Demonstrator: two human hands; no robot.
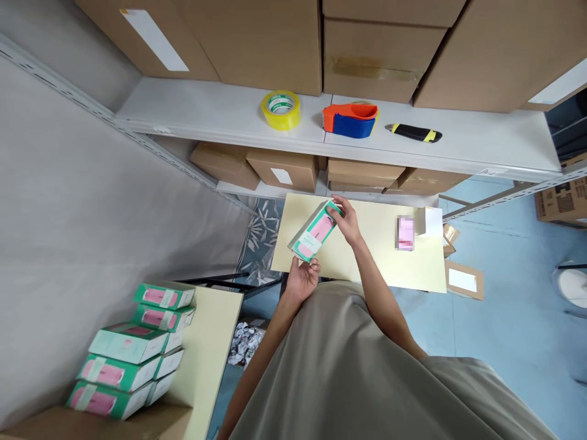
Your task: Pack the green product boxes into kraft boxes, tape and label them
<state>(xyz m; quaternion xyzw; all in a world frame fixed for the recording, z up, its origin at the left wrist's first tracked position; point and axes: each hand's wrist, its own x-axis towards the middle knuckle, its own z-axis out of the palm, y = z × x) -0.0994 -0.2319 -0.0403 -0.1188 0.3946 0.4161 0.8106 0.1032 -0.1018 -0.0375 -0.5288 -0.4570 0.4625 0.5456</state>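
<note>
I hold a green and pink product box [314, 233] tilted above a pale yellow table [376, 244]. My left hand [301, 278] grips its near end from below. My right hand [347, 220] pinches its far end, fingers closed on the box's top corner. A pink item [405, 233] lies flat on the table to the right of my hands, beside a small white box [428, 221].
A stack of several green and pink boxes [132, 348] sits on a second table at lower left. The white shelf [206, 110] ahead carries a yellow tape roll [281, 109], an orange-blue tape dispenser [351, 118] and a utility knife [414, 132]. Cardboard boxes fill the shelves above and below.
</note>
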